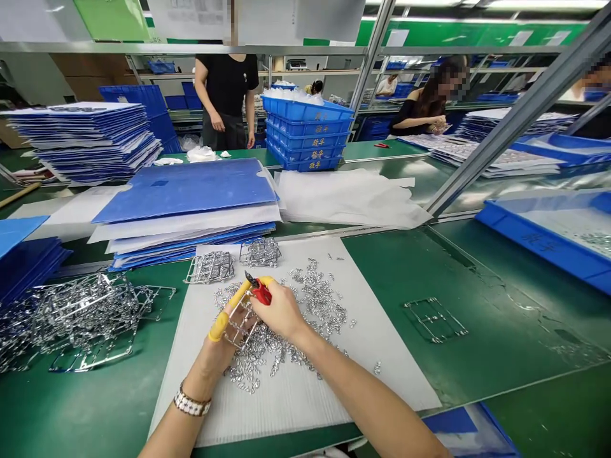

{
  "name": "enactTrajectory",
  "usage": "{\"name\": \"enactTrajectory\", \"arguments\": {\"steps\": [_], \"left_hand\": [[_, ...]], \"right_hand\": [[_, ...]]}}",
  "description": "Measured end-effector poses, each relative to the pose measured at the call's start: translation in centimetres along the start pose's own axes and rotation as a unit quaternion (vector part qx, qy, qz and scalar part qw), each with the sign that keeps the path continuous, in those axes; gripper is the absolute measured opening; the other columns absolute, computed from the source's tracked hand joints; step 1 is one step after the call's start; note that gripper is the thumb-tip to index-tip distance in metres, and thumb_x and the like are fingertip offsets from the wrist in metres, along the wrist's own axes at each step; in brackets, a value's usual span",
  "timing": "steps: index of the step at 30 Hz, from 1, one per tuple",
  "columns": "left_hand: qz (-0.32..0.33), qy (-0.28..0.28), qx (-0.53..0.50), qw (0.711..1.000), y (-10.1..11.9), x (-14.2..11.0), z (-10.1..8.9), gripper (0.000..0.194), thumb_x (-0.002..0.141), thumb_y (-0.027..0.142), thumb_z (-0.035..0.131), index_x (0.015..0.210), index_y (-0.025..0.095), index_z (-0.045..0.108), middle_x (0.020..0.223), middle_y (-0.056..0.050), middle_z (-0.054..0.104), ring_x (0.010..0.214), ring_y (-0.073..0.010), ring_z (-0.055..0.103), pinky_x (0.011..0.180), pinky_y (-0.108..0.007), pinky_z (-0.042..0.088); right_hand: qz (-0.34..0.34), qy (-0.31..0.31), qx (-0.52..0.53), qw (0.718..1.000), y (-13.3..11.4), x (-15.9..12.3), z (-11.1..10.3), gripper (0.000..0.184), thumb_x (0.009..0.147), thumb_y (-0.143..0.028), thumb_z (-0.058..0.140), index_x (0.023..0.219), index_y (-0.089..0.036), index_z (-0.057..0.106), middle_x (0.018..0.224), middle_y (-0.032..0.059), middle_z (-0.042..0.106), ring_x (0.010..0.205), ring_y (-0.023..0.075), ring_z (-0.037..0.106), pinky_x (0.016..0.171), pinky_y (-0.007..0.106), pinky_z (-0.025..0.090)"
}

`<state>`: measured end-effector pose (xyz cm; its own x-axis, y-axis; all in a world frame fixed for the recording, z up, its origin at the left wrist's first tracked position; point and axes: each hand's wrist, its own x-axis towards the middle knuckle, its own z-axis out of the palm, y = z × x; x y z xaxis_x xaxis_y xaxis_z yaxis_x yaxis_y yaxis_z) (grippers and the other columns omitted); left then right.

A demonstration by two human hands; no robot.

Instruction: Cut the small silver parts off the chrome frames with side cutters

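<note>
"Hands, status?"

"Left hand (pixel 216 359) closed on a chrome-plated sprue frame (pixel 241 326), with a yellow finger cot (pixel 218 327) on one finger. Right hand (pixel 279 312) wrapped firmly around red-and-yellow snips (pixel 258 289), blade tips just above that frame."

"Location of the item?"

"Held over a white corrugated plastic sheet (pixel 324 394) on the green workbench (pixel 477 356), near side."

"Progress?"

"Partial, in my judgement. A heap of small loose chrome pieces (pixel 286 346) covers the sheet's middle. Two more frames (pixel 210 267) sit at its far edge, a large tangled pile of frames (pixel 81 315) lies left, and a single frame (pixel 434 320) lies right."
</note>
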<state>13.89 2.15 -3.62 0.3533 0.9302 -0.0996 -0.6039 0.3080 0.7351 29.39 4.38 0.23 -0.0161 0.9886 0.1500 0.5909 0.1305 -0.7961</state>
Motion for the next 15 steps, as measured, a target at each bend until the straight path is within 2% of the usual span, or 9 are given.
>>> {"name": "enactTrajectory", "arguments": {"steps": [4, 8, 10, 12, 15], "left_hand": [[0.013, 0.0, -0.034, 0.999, 0.3, 0.3, 1.0, 0.062, 0.078, 0.057, 0.062, 0.131, 0.026, 0.057, 0.14, -0.007, 0.053, 0.132, -0.0325, 0.041, 0.104, -0.044, 0.039], [-0.045, 0.036, -0.152, 0.987, 1.5, 0.3, 1.1, 0.049, 0.089, 0.048, 0.046, 0.132, 0.027, 0.056, 0.124, -0.007, 0.065, 0.114, -0.0279, 0.058, 0.101, -0.05, 0.041], [-0.056, 0.036, -0.192, 0.979, 2.1, 0.2, 0.7, 0.049, 0.091, 0.046, 0.043, 0.136, 0.028, 0.052, 0.124, -0.008, 0.065, 0.113, -0.0281, 0.059, 0.101, -0.053, 0.04], [-0.039, 0.038, -0.208, 0.977, 2.6, 0.3, 0.2, 0.051, 0.091, 0.047, 0.042, 0.139, 0.029, 0.048, 0.128, -0.009, 0.063, 0.114, -0.0289, 0.058, 0.1, -0.053, 0.04], [-0.01, 0.06, -0.194, 0.979, 2.9, 0.5, -0.4, 0.053, 0.091, 0.05, 0.04, 0.139, 0.027, 0.049, 0.128, -0.012, 0.063, 0.106, -0.0281, 0.063, 0.092, -0.049, 0.047]], "right_hand": [[0.013, 0.01, -0.032, 0.999, -0.8, 0.8, 0.5, 0.013, 0.077, -0.023, 0.056, 0.09, -0.023, 0.06, 0.076, -0.0003, 0.067, 0.066, 0.0171, 0.06, 0.059, 0.026, 0.043], [-0.007, 0.011, -0.069, 0.998, -1.4, 1.0, 0.7, 0.015, 0.079, -0.029, 0.058, 0.091, -0.021, 0.06, 0.078, 0.0029, 0.066, 0.071, 0.0199, 0.062, 0.064, 0.03, 0.046], [-0.026, 0.01, -0.081, 0.996, -1.4, 0.7, 0.3, 0.022, 0.079, -0.031, 0.057, 0.097, -0.018, 0.059, 0.08, 0.0049, 0.065, 0.074, 0.0209, 0.062, 0.068, 0.032, 0.048], [-0.058, 0.005, -0.106, 0.993, -1.3, 0.1, -0.2, 0.028, 0.079, -0.027, 0.055, 0.104, -0.015, 0.058, 0.087, 0.0073, 0.065, 0.08, 0.022, 0.061, 0.073, 0.034, 0.048], [-0.122, -0.036, -0.157, 0.979, -1.5, -1.0, -0.7, 0.03, 0.077, -0.022, 0.053, 0.105, -0.015, 0.06, 0.101, 0.0103, 0.063, 0.091, 0.0231, 0.06, 0.081, 0.036, 0.048]]}}
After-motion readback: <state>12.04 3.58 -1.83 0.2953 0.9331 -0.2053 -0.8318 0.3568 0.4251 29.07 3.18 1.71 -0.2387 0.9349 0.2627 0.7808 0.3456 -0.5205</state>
